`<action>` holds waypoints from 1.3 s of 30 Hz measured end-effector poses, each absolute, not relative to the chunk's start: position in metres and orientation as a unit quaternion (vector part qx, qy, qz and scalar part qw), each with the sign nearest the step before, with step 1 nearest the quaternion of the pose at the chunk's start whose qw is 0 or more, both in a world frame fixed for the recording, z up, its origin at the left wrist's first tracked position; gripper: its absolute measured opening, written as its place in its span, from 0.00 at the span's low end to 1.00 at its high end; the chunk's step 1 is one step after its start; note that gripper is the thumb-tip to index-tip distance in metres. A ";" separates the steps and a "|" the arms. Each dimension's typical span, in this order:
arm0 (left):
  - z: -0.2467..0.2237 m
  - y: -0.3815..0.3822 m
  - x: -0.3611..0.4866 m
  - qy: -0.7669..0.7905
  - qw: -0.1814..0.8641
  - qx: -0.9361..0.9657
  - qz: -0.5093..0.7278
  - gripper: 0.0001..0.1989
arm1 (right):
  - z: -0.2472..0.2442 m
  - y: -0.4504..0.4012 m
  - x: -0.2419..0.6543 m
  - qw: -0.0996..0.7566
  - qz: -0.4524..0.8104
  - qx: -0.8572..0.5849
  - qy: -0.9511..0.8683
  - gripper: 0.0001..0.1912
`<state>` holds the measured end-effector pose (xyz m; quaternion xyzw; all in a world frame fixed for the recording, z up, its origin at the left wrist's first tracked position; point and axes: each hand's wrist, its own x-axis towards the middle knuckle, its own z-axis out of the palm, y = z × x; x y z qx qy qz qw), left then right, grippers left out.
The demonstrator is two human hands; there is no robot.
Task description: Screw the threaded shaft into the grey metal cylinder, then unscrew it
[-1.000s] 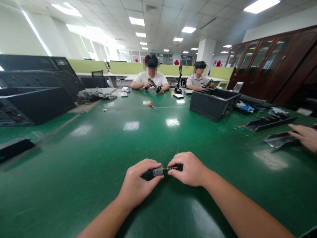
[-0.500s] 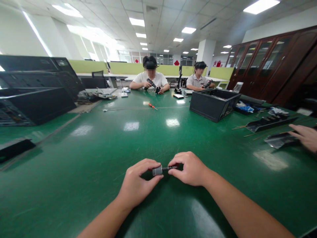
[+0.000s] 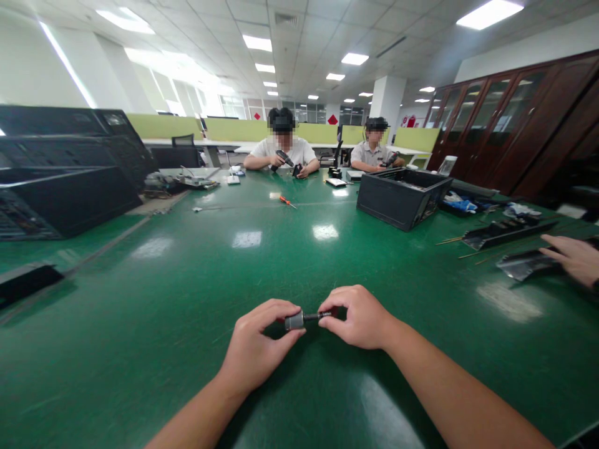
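Note:
A small grey cylinder [image 3: 294, 320] with a dark, ridged shaft [image 3: 311, 317] is held level just over the green table, at the lower middle of the head view. It looks like a small motor, though its exact kind is too small to tell. My left hand [image 3: 260, 340] grips the cylinder between thumb and fingers. From the other side, my right hand [image 3: 358, 318] pinches the shaft near its far end, thumb below and fingertips above. Part of the shaft's tip is hidden by those fingers.
An orange screwdriver [image 3: 287, 202] lies ahead on the green table [image 3: 210, 262]. A black computer case [image 3: 397, 199] stands right of it, larger cases [image 3: 70, 199] at left. Another person's hand [image 3: 575, 255] touches metal parts [image 3: 526, 265] at right. Two people sit opposite with power drills.
Both hands and the grey cylinder keep nearly the same pose. The whole view has shifted very slightly.

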<state>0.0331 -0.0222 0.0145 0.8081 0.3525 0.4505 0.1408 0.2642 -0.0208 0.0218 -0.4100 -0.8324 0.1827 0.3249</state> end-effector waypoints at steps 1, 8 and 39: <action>0.014 -0.022 0.033 0.353 0.141 0.807 0.451 0.09 | 0.022 -0.021 0.264 0.326 0.183 -0.410 -0.832 0.03; 0.015 -0.022 0.032 0.352 0.140 0.804 0.458 0.08 | 0.021 -0.021 0.265 0.339 0.186 -0.411 -0.825 0.04; 0.012 -0.019 0.027 0.366 0.135 0.802 0.451 0.10 | 0.022 -0.016 0.270 0.347 0.194 -0.419 -0.816 0.04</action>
